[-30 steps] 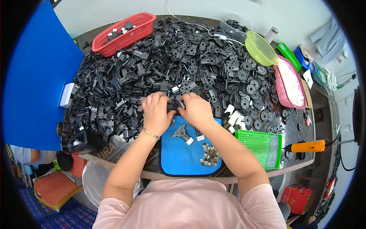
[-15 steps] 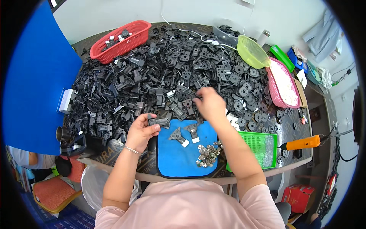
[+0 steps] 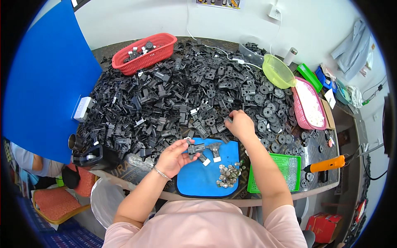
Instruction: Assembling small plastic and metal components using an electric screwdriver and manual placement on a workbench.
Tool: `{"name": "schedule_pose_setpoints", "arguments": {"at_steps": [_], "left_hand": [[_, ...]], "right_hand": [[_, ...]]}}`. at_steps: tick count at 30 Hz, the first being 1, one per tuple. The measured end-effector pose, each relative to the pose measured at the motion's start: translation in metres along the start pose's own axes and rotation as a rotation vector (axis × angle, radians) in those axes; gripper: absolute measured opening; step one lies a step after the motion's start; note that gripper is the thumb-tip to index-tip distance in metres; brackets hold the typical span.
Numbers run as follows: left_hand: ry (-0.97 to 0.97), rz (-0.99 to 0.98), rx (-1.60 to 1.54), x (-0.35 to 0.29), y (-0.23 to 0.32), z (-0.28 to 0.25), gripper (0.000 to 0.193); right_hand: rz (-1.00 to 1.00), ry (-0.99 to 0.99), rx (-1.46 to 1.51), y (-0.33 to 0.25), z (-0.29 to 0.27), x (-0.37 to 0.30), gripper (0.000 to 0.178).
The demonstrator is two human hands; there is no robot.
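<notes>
My left hand, palm turned up, grips a black plastic bracket above the top left of a blue mat. Beside that bracket, two dark brackets with white tips lie on the mat, one partly covered by the held piece. A cluster of small round metal pieces rests at the mat's right side. My right hand is at the near edge of a big heap of black plastic parts. Its fingertips are pinched around a small dark piece, partly hidden.
Right of the mat sits a green tray, then an orange electric screwdriver. Black discs spread at the heap's right, near a pink basket of white pieces. A red basket and yellow basket stand at the back.
The whole view has shifted as my head moved. My left hand has carried its bracket rightward over the mat. My right hand has stayed by the heap, its fingertips now pinched together.
</notes>
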State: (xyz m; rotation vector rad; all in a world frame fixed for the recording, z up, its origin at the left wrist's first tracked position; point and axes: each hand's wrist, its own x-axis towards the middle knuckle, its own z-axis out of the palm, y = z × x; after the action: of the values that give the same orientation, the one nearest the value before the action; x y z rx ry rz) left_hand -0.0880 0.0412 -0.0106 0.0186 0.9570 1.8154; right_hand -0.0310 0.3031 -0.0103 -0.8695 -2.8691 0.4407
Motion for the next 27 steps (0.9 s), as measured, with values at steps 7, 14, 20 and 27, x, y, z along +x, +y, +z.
{"name": "schedule_pose_setpoints", "arguments": {"at_steps": [7, 14, 20, 27], "left_hand": [[-0.001, 0.004, -0.003, -0.003, -0.003, 0.001, 0.021], [0.015, -0.016, 0.0, -0.006, -0.008, -0.001, 0.022], [-0.011, -0.023, -0.011, -0.007, -0.012, 0.002, 0.022], [-0.039, -0.034, -0.031, -0.005, -0.016, 0.002, 0.022]], "right_hand": [[-0.103, -0.184, 0.057, 0.014, -0.002, 0.003, 0.036], [-0.186, -0.083, 0.058, 0.012, -0.001, -0.013, 0.048], [-0.199, 0.054, 0.08, 0.029, -0.001, -0.015, 0.051], [0.006, 0.183, 0.341, 0.036, -0.016, -0.015, 0.051]]}}
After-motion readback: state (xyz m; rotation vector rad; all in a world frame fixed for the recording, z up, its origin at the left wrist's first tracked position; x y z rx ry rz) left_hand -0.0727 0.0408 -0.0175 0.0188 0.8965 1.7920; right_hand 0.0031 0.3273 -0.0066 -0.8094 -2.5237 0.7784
